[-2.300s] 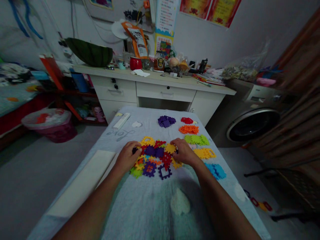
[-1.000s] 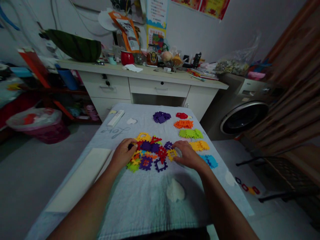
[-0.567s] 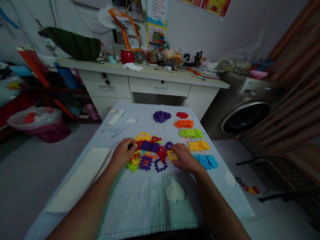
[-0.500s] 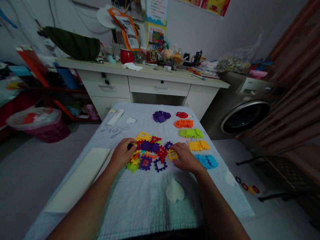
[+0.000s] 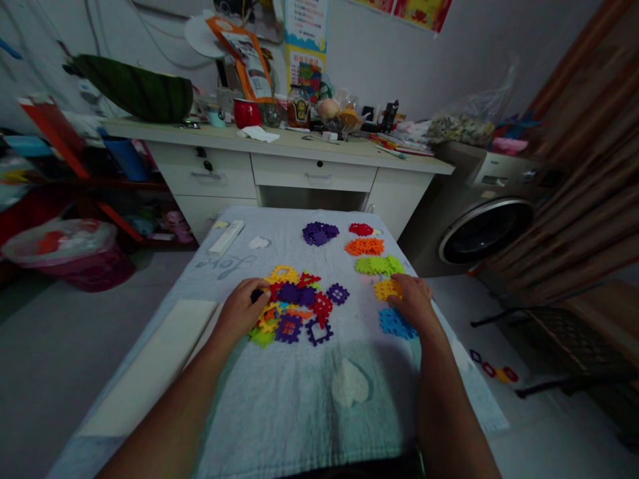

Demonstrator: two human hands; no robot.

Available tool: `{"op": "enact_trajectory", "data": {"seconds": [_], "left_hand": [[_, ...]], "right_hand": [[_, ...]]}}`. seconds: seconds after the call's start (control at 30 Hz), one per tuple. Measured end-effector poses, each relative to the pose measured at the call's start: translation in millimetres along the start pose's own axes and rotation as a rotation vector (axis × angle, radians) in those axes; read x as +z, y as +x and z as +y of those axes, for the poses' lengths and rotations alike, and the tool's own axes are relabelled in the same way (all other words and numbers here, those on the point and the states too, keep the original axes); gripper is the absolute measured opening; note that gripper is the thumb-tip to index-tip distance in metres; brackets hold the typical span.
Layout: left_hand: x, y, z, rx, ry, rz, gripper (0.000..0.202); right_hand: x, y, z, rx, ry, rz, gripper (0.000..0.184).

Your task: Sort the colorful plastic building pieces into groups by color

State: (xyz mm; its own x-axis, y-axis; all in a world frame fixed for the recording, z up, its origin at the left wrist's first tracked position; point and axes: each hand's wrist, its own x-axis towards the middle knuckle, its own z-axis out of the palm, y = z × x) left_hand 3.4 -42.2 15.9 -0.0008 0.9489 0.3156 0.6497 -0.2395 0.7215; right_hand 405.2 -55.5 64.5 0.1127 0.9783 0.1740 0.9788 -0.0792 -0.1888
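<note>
At the left edge of a mixed heap of notched plastic building tiles (image 5: 292, 293), my left hand (image 5: 242, 307) is curled, with a small dark thing (image 5: 257, 295) I cannot make out at its thumb and fingers. The heap holds purple, red, yellow, green, orange and blue tiles, some with window cut-outs. My right hand (image 5: 414, 299) is over the right end of the yellow tiles (image 5: 385, 289), fingers bent down and closed on a yellow tile, partly hidden. Just below it are blue tiles (image 5: 397, 323); above lie green (image 5: 374, 265), orange (image 5: 364, 247) and red tiles (image 5: 361, 229).
A purple tile pile (image 5: 319, 233) lies at the back of the cloth-covered table (image 5: 299, 412). At the left are a white box (image 5: 227, 237) and a long pale board (image 5: 154, 366). Beyond stand a desk (image 5: 214, 176) and a washing machine (image 5: 484, 206).
My right hand has moved right, from beside the mixed heap to the yellow pile, taking a yellow window tile along. My left hand stays by the heap. The view has shifted slightly.
</note>
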Motion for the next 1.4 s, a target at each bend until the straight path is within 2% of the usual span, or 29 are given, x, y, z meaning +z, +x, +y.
{"op": "enact_trajectory", "data": {"seconds": [0.2, 0.27, 0.33, 0.43, 0.53, 0.6, 0.77, 1.1, 1.4], "left_hand": [[-0.9, 0, 1, 0.006, 0.000, 0.001, 0.027], [-1.0, 0, 2, 0.006, -0.008, 0.008, 0.026], [-0.5, 0, 2, 0.008, -0.015, 0.013, 0.026], [1.3, 0, 0, 0.004, -0.012, 0.026, 0.026], [2.8, 0, -2, 0.005, -0.008, 0.037, 0.027], [3.0, 0, -2, 0.004, -0.010, 0.039, 0.027], [1.2, -1, 1, -0.002, -0.023, 0.026, 0.027], [1.4, -1, 0, 0.003, -0.035, 0.032, 0.025], [-2.0, -1, 7, -0.003, -0.086, 0.112, 0.032]], "right_hand": [[-1, -2, -9, -0.007, -0.019, 0.055, 0.046], [-1, -3, -24, -0.074, 0.028, 0.080, 0.044], [2, -5, -43, -0.197, 0.097, 0.065, 0.040], [9, -13, -74, -0.357, 0.155, -0.018, 0.039], [18, -20, -93, -0.401, 0.140, -0.091, 0.047], [22, -21, -98, -0.400, 0.123, -0.131, 0.048], [23, -19, -99, -0.348, 0.115, -0.170, 0.031], [28, -12, -101, -0.144, 0.093, -0.069, 0.040], [27, -17, -99, -0.105, 0.008, 0.005, 0.039]]}}
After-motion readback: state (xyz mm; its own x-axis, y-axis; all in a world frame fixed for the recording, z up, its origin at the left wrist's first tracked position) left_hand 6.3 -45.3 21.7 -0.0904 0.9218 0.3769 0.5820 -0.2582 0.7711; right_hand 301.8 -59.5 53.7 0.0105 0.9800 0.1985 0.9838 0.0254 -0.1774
